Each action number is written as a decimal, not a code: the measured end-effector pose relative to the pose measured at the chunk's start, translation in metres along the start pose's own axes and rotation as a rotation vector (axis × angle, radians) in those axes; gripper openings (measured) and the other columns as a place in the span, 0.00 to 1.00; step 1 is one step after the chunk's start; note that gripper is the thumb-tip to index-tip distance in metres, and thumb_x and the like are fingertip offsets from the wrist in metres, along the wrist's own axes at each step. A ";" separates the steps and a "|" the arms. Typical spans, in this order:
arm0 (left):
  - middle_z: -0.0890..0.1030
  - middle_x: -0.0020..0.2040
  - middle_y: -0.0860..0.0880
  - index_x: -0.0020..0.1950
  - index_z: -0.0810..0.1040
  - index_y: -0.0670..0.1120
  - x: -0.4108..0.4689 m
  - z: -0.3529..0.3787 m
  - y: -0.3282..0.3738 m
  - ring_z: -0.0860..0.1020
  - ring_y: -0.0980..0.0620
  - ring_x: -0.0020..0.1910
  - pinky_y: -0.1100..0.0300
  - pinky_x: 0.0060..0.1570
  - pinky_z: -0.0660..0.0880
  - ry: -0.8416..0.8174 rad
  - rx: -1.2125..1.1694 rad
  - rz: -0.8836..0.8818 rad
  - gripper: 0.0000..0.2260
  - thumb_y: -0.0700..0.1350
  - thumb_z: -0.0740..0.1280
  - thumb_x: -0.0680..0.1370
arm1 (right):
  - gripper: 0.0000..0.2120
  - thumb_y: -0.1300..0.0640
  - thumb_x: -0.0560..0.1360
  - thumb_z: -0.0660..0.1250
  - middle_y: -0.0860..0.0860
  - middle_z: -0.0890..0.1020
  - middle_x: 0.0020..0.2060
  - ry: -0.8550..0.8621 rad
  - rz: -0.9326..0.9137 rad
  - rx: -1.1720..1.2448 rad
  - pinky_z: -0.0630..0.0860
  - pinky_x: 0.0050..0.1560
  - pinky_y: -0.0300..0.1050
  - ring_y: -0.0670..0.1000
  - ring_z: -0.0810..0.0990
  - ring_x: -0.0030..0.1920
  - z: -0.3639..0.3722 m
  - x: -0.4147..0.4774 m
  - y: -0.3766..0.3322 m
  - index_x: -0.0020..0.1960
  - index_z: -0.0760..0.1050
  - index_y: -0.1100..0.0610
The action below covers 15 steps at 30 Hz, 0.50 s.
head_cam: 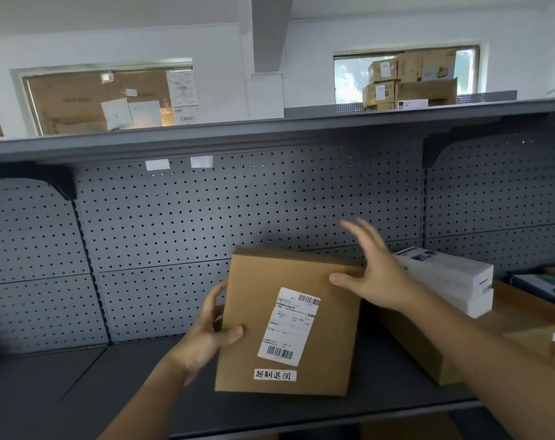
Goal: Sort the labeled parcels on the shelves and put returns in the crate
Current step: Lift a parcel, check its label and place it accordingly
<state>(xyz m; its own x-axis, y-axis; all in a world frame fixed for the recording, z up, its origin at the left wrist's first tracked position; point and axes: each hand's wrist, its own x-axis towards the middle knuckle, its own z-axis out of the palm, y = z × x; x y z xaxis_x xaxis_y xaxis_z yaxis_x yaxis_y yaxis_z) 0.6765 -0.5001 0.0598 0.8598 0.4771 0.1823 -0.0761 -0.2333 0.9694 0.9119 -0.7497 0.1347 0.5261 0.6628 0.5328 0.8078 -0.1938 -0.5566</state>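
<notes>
Head view, and the parcel point(263, 281) is front and centre: a flat brown cardboard box, tipped up so its broad face looks at the camera, low over the dark grey shelf point(142, 376). Whether its bottom edge touches the shelf, I can't tell. A white shipping label point(290, 327) with two barcodes sits on that face, and a small handwritten sticker point(274, 375) lies just below it.

Left hand point(206, 335) grips the parcel's left edge, thumb across the front, fingers point(212, 300) curled round behind. Right hand point(381, 277) is at the upper right corner, fingers point(358, 230) straight and spread wide, thumb lying against the parcel's face.

Just right of that hand, two long white boxes point(450, 274) lie stacked on the shelf, and a brown carton point(409, 344) shows under the right forearm. Behind everything runs the perforated back panel point(206, 217), with the upper shelf point(269, 128) above carrying two blank white tags point(157, 164).
</notes>
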 end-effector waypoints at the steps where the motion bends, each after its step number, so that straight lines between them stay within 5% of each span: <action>1: 0.84 0.59 0.55 0.71 0.61 0.72 -0.003 -0.002 -0.008 0.83 0.52 0.58 0.56 0.52 0.79 0.015 -0.026 -0.015 0.43 0.48 0.80 0.65 | 0.47 0.41 0.70 0.79 0.37 0.48 0.81 0.040 0.030 0.064 0.56 0.79 0.63 0.49 0.54 0.81 0.005 -0.010 0.011 0.75 0.49 0.25; 6: 0.82 0.64 0.51 0.73 0.61 0.69 -0.008 -0.006 -0.036 0.82 0.47 0.61 0.49 0.58 0.78 0.067 -0.159 -0.076 0.48 0.49 0.82 0.60 | 0.48 0.45 0.70 0.79 0.42 0.57 0.81 -0.104 0.257 0.331 0.60 0.78 0.62 0.50 0.57 0.80 0.049 -0.055 0.056 0.76 0.51 0.27; 15: 0.82 0.65 0.50 0.72 0.65 0.64 -0.010 -0.004 -0.051 0.80 0.44 0.64 0.41 0.63 0.74 0.081 -0.222 -0.095 0.44 0.50 0.80 0.60 | 0.44 0.51 0.77 0.74 0.41 0.65 0.74 -0.297 0.439 0.461 0.59 0.77 0.55 0.50 0.60 0.78 0.092 -0.071 0.056 0.81 0.48 0.36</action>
<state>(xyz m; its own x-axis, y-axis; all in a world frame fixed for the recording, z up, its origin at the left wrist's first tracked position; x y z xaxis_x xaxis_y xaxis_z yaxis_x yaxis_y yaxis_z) 0.6702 -0.4894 0.0089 0.8258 0.5563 0.0928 -0.1138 0.0031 0.9935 0.8957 -0.7408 0.0071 0.6301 0.7756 0.0371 0.3076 -0.2055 -0.9290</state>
